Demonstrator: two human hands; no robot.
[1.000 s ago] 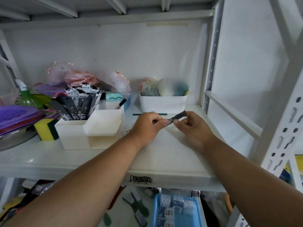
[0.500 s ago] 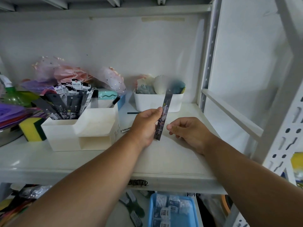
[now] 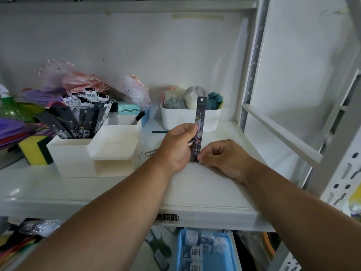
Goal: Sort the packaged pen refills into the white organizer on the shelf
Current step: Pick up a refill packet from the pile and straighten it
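Observation:
My left hand (image 3: 178, 146) grips a long dark packaged pen refill (image 3: 200, 116) and holds it upright above the middle of the shelf. My right hand (image 3: 224, 158) pinches the pack's bottom end with curled fingers. The white organizer (image 3: 72, 153) stands to the left of both hands. Its back left compartment holds several black and white refill packs (image 3: 84, 114) standing on end. Its front right compartment (image 3: 115, 139) holds nothing that I can see.
A white bin (image 3: 175, 118) of cloth bundles stands behind the hands, with a thin dark stick (image 3: 159, 131) lying beside it. A yellow and green sponge (image 3: 36, 148) and purple items sit at the left. A steel upright (image 3: 252, 61) bounds the right. A blue tray (image 3: 207, 251) sits below.
The refill went from lying across between both hands to standing upright in my left hand. My right hand let go, then came back to pinch its bottom end.

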